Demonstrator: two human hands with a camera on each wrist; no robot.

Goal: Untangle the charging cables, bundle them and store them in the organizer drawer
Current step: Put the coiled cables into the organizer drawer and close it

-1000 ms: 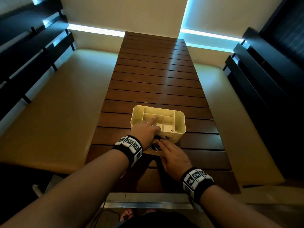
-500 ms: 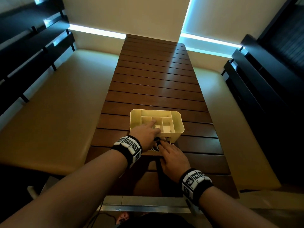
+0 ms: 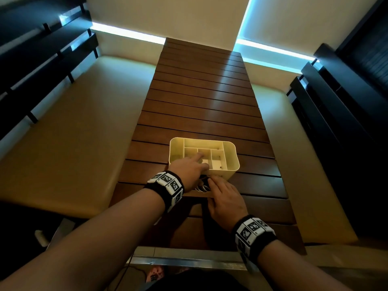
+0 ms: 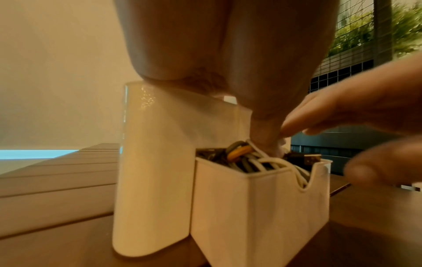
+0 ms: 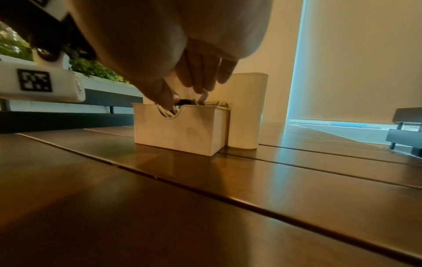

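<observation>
Cream organizer [image 3: 228,164], drawer [image 4: 258,207] pulled out, stuffed with white, grey, orange cables [image 4: 248,159]; left hand [image 3: 189,171] flat on top, right hand [image 3: 225,198] fingertips spread over cables.

Both your forearms reached out in front of you, bare, each with a black wrist band [image 3: 168,185] covered in white marker tiles. Your left hand [image 3: 189,171] lay palm down with the index finger pointing straight ahead and the rest loosely bent, thumb tucked down toward your other hand. Your right hand [image 3: 225,199] sat just below and beside it, back facing up, fingers [image 5: 200,75] angled forward and down with the tips close together. From the wrist views, the thumb and fingertips of the two hands nearly met.
</observation>
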